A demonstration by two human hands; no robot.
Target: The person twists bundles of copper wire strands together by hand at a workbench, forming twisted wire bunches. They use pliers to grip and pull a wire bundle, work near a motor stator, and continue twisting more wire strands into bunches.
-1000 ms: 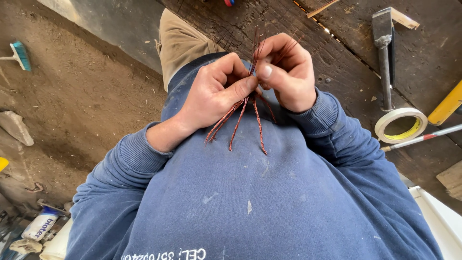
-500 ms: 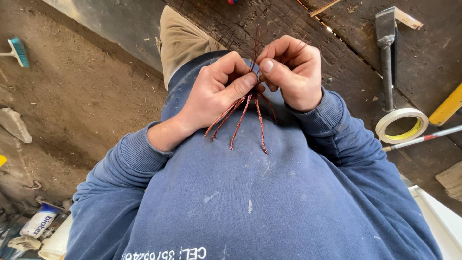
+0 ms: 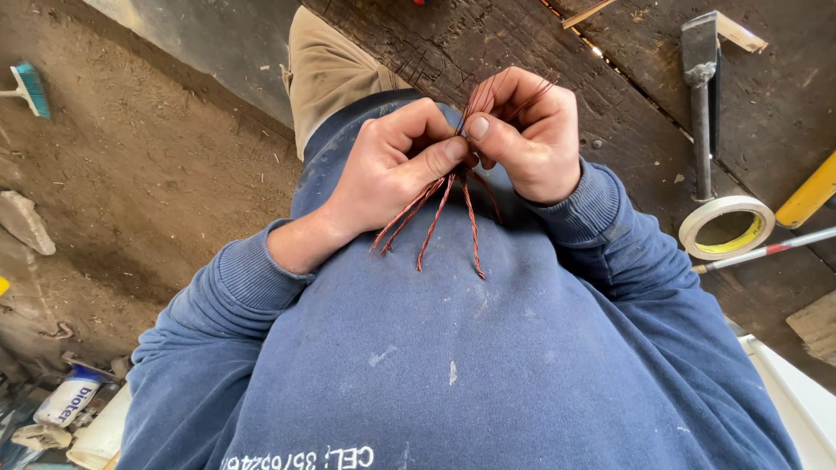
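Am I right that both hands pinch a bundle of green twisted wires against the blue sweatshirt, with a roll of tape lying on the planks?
Not quite: the wires are copper-red, not green. The head view shows the left hand and right hand pinching them in front of the blue sweatshirt, with the roll of tape on the planks.

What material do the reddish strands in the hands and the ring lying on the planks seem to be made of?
Strands: probably bare copper wire; reddish-brown metallic sheen, several twisted like rope.
Ring: looks like a roll of adhesive tape, off-white and matte outside, yellow inner core.
Planks: dark, weathered wood, with grain and cracks.
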